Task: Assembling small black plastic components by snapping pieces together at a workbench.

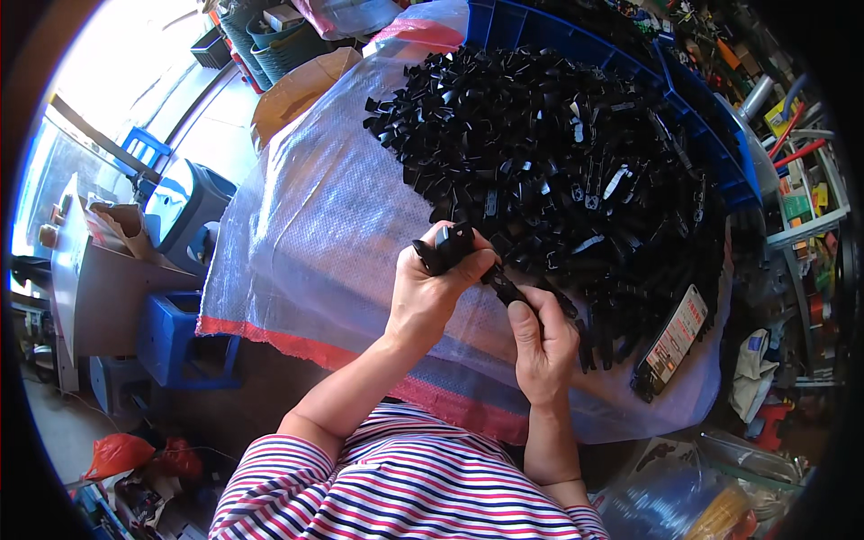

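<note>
My left hand (430, 286) is closed round a black plastic part (446, 249) with a blocky, flared end sticking out above the fingers. Its thumb presses along the near side. To the right, my right hand (545, 346) pinches a narrow black plastic strip (505, 286) between thumb and fingers. The strip runs up toward the left hand; whether it joins the blocky part is hidden by the fingers. Just beyond both hands spreads a large heap of similar black plastic parts (540, 153).
Under the heap lies a white woven plastic sheet (333, 198) with a red edge. A black part in a printed package (670, 346) rests at the heap's right. Blue crates (576, 31) stand behind. Blue stools (175, 337) are at left, a shelf (814, 216) at right.
</note>
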`<action>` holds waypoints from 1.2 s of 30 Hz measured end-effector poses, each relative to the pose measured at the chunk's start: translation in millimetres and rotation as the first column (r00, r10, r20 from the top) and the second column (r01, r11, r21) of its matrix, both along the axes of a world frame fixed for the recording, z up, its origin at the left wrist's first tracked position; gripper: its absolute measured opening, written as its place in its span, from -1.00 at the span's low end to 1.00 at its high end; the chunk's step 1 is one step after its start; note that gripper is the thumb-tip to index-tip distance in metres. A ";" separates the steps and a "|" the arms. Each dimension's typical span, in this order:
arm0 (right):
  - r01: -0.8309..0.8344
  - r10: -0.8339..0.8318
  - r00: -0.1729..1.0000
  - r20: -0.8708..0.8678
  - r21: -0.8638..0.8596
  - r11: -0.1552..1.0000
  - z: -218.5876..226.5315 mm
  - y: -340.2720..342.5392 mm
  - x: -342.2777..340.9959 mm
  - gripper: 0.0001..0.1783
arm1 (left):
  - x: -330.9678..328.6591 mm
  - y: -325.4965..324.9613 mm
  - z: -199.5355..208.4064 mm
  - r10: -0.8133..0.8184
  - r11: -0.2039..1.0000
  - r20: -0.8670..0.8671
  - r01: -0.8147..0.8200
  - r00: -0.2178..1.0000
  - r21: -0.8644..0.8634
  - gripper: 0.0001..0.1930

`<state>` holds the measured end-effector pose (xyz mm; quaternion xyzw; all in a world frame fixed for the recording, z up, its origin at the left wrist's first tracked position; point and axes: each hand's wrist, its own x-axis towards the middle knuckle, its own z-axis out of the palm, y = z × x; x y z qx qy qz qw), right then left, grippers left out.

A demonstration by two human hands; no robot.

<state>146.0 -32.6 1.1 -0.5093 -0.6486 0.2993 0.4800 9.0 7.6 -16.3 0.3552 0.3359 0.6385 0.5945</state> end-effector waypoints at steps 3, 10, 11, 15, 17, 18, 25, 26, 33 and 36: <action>-0.035 0.031 0.997 0.065 0.051 0.998 -2.5 1.0 1.4 -0.79 | -0.9 -2.9 2.1 0.032 0.999 -0.094 -0.030 0.995 0.025 -0.87; 0.023 -0.025 0.999 -0.024 -0.070 0.997 -6.7 1.2 -11.6 -0.74 | 7.9 -14.0 6.9 0.222 0.972 -0.400 -0.171 0.889 0.158 -0.90; 0.011 -0.019 0.998 -0.064 -0.124 0.992 -4.8 2.7 -13.4 -0.73 | 10.2 -12.7 6.5 0.213 0.976 -0.318 -0.187 0.924 0.110 -0.90; 0.013 -0.013 1.000 -0.002 -0.017 1.000 -7.0 9.9 -21.4 -0.84 | 2.5 -8.2 2.0 0.129 0.991 -0.156 -0.123 0.979 0.051 -0.91; 0.029 -0.030 0.999 0.012 0.045 0.999 -7.4 12.7 -19.9 -0.84 | 2.8 -10.3 9.4 0.034 0.999 0.022 -0.034 0.999 -0.011 -0.88; 0.099 -0.102 0.995 0.014 0.138 0.985 -8.5 14.0 -17.9 -0.82 | 2.0 -10.4 13.6 0.031 0.999 0.024 -0.031 0.999 -0.007 -0.88; 0.103 -0.127 0.984 0.127 0.180 0.978 -6.0 3.0 -13.8 -0.67 | 4.6 -14.8 11.1 -0.237 0.906 0.408 0.352 0.882 -0.235 -0.81; 0.130 -0.178 0.964 0.199 0.233 0.964 -5.2 1.5 -12.8 -0.65 | 5.3 -15.8 15.6 -0.187 0.897 0.424 0.329 0.886 -0.294 -0.82; 0.139 -0.283 0.896 0.343 0.390 0.910 -4.2 4.8 -10.2 -0.57 | 3.9 -16.5 2.8 -0.191 0.888 0.461 0.352 0.867 -0.294 -0.81; 0.122 -0.246 0.907 0.341 0.348 0.930 -1.5 3.3 -9.7 -0.57 | 5.9 -18.2 5.4 -0.199 0.898 0.432 0.341 0.879 -0.280 -0.78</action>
